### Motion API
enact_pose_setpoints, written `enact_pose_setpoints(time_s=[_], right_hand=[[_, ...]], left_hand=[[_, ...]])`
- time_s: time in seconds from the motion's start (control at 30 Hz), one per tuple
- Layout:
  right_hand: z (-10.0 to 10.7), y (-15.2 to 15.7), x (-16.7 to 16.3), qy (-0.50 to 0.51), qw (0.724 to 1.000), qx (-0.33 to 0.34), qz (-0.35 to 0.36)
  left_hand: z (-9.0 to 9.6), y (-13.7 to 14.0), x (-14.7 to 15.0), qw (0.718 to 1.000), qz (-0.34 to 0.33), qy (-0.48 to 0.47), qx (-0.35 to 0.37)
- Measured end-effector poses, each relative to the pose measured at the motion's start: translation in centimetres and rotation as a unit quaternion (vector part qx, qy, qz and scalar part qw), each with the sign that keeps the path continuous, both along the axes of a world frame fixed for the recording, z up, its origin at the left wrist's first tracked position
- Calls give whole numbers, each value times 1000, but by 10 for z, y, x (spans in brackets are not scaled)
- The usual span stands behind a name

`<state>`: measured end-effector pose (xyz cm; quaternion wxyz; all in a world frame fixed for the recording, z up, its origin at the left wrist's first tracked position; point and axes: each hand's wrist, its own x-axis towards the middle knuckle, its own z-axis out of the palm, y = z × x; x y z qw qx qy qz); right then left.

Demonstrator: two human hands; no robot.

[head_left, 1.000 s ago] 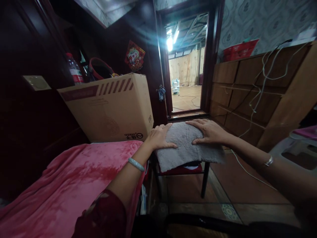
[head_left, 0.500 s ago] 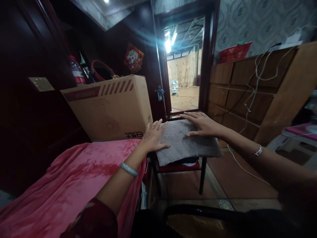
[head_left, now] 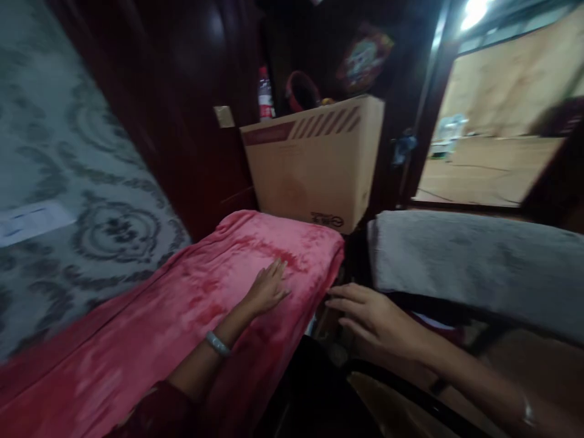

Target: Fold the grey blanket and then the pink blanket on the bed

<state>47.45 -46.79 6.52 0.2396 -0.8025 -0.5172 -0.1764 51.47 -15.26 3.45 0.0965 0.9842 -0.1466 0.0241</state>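
Fingers stretched out, my left hand [head_left: 267, 289] is over the pink plush blanket [head_left: 182, 304], near its far end; I cannot tell whether the palm touches it. It holds nothing. My right hand [head_left: 371, 319] hangs in the air just past the blanket's right edge, fingers apart and nothing in them. Beyond that hand, to the right, a grey fluffy cloth [head_left: 474, 261] covers a chair seat. Some dark and white fabric shows beneath it. A bangle [head_left: 218, 344] circles my left wrist.
A large cardboard box [head_left: 305, 170] stands at the blanket's far end, with a red-capped bottle [head_left: 265, 94] behind it. Patterned wallpaper [head_left: 114, 225] borders the left side. A doorway at the right opens onto a lit room with a fan [head_left: 449, 134]. A black curved chair arm [head_left: 410, 389] lies below my right hand.
The view has swung left. Both hands have left the grey cloth; the left is now over the pink blanket, the right in the gap beside it.
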Motion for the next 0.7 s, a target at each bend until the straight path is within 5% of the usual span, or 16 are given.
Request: enact_pose_setpoints(time_s=[0.17,0.37,0.53,0.7], right_hand=[[-65,112,17,65,993,-16,99],[-99,233,33,73,987,-74,123],[-130,259,38,52,981,-173,76],[-152,252,45,22,984,-165,65]], left_hand=[[-19,83,-107,975,205,73,32],[-27,143,-218,906,408,59,92],[-56,153,-254,883,454,25,117],[-68,150,-254,890,447,-8,93]])
